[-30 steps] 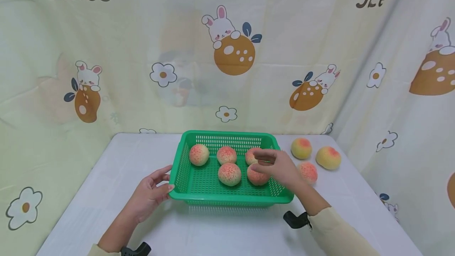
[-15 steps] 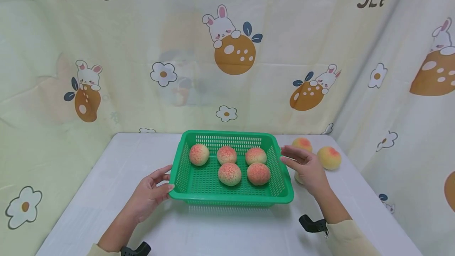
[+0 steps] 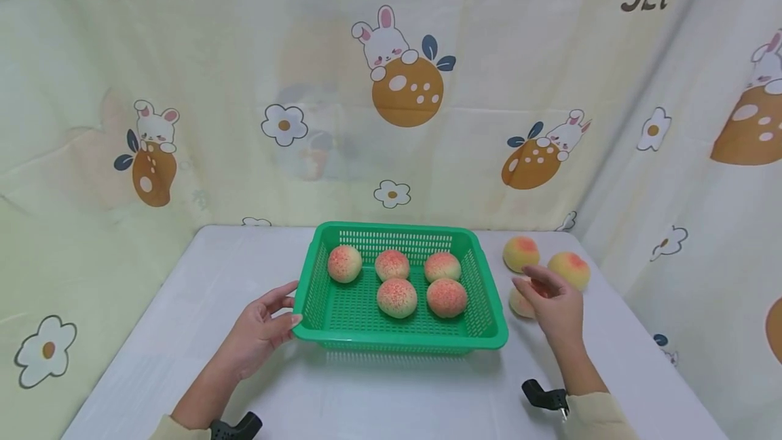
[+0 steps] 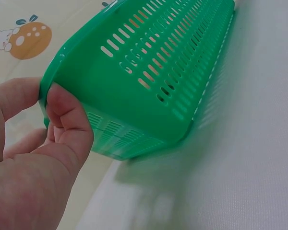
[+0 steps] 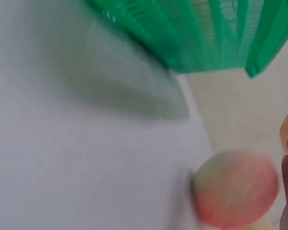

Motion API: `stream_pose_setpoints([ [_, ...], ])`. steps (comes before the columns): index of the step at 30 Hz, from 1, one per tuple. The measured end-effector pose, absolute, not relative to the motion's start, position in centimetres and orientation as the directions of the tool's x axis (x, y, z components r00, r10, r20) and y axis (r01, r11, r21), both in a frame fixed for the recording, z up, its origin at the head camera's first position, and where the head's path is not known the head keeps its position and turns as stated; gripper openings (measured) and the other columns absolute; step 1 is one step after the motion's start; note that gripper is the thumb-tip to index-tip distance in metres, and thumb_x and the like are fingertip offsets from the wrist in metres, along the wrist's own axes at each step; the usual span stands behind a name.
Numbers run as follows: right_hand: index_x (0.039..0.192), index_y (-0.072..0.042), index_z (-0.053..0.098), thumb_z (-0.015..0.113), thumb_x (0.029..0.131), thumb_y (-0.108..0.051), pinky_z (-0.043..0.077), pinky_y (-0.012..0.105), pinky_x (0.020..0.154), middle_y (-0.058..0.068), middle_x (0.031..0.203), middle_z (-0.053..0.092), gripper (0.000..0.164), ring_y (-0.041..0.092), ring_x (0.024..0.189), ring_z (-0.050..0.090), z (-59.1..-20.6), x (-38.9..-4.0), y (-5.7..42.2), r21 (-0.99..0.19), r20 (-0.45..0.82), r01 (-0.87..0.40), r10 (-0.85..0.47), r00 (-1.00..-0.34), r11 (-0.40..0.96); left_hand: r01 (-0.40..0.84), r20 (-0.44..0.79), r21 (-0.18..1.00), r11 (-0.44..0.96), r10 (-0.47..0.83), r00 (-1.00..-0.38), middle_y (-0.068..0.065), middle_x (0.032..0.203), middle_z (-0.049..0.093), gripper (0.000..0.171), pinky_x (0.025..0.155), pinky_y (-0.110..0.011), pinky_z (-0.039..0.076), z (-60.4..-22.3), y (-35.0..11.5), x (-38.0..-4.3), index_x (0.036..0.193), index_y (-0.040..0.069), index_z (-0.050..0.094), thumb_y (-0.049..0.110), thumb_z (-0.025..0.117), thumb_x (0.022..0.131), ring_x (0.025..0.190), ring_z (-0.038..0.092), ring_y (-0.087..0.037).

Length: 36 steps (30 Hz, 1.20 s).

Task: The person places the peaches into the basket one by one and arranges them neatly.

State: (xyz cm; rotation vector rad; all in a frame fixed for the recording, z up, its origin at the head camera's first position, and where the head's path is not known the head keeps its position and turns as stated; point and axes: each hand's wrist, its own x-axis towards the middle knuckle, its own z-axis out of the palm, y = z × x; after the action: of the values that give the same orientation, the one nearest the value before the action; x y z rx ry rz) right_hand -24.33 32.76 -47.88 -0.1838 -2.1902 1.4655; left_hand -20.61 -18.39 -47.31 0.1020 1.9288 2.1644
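My left hand (image 3: 259, 335) pinches the left rim of a green plastic basket (image 3: 400, 342); the left wrist view shows thumb and fingers on either side of the rim. Inside the basket lie several pinkish peaches, among them a speckled one (image 3: 397, 298) near the middle and another (image 3: 345, 264) at the left. To the basket's right, my right hand (image 3: 559, 307) hovers over a pink and cream peach (image 3: 521, 301), partly covering it. Its fingers are loosely bent, with nothing visibly held. The right wrist view shows that peach (image 5: 235, 188) apart from the fingertips.
Two yellow peaches with red tops, one (image 3: 521, 254) nearer the basket and one (image 3: 569, 270) farther right, lie beyond my right hand. A white cloth-covered table (image 3: 391, 399) lies under everything. A printed curtain (image 3: 232, 155) hangs behind the table.
My right hand has moved right, from above the basket's right side to above the loose peaches. My left hand and the basket have stayed in place.
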Motion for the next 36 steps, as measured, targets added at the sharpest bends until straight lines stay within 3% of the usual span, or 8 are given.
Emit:
stream_pose_setpoints([
  [8,0.12,-0.01,0.076,0.086,0.084,-0.028,0.048,0.01,0.098,-0.004,0.117,0.073,0.042,0.011,0.113,0.062,-49.4,-24.7,34.2,-0.905,0.318,-0.101,0.497,-0.807,0.414,-0.12,-0.097,0.989,-0.09,0.231,-0.968,-0.01,0.125,0.05,0.07,0.084,-0.027,0.062,-47.2,-18.3,-20.5,0.158,0.011,0.037,0.005,0.068,0.096,0.097,0.066,-0.012],
  [15,0.135,-0.012,0.068,0.083,0.085,-0.038,0.048,0.017,0.106,0.004,0.135,0.068,0.058,0.015,0.122,0.058,-49.9,-24.8,34.9,-0.908,0.2,0.034,0.503,-0.841,0.418,-0.123,-0.099,0.989,-0.088,0.234,-0.967,-0.011,0.126,0.05,0.072,0.084,-0.026,0.062,-47.0,-18.4,-20.3,0.159,0.011,0.035,0.007,0.07,0.096,0.097,0.066,-0.012],
  [22,0.151,-0.02,0.052,0.078,0.086,-0.052,0.045,0.004,0.096,0.004,0.155,0.051,0.078,0.022,0.14,0.047,-50.0,-24.6,35.0,-0.92,0.031,0.159,0.47,-0.882,0.358,-0.118,-0.094,0.989,-0.088,0.238,-0.967,-0.012,0.127,0.05,0.072,0.084,-0.026,0.061,-47.0,-18.4,-20.3,0.159,0.01,0.035,0.007,0.07,0.096,0.097,0.067,-0.012],
  [25,0.155,-0.02,0.046,0.078,0.085,-0.054,0.045,0.006,0.099,0.005,0.157,0.048,0.084,0.023,0.144,0.043,-50.3,-24.7,35.0,-0.921,-0.012,0.192,0.467,-0.884,0.339,-0.116,-0.093,0.99,-0.085,0.238,-0.967,-0.012,0.126,0.05,0.072,0.084,-0.026,0.061,-47.1,-18.4,-20.3,0.159,0.01,0.035,0.007,0.07,0.096,0.097,0.067,-0.012],
  [28,0.157,-0.02,0.043,0.078,0.085,-0.054,0.045,0.007,0.1,0.005,0.158,0.046,0.087,0.023,0.144,0.042,-50.6,-24.7,35.0,-0.921,-0.03,0.206,0.469,-0.883,0.33,-0.119,-0.096,0.989,-0.084,0.236,-0.967,-0.011,0.126,0.051,0.072,0.084,-0.026,0.061,-47.1,-18.4,-20.3,0.159,0.01,0.035,0.007,0.069,0.096,0.096,0.067,-0.012],
  [36,0.157,-0.02,0.043,0.083,0.083,-0.048,0.041,-0.001,0.087,0.003,0.153,0.047,0.088,0.015,0.134,0.043,-51.1,-24.8,34.6,-0.937,-0.024,0.186,0.477,-0.879,0.296,-0.12,-0.095,0.988,-0.095,0.238,-0.967,-0.011,0.126,0.05,0.07,0.084,-0.025,0.061,-47.0,-18.3,-20.3,0.158,0.009,0.036,0.005,0.068,0.097,0.095,0.066,-0.011],
])
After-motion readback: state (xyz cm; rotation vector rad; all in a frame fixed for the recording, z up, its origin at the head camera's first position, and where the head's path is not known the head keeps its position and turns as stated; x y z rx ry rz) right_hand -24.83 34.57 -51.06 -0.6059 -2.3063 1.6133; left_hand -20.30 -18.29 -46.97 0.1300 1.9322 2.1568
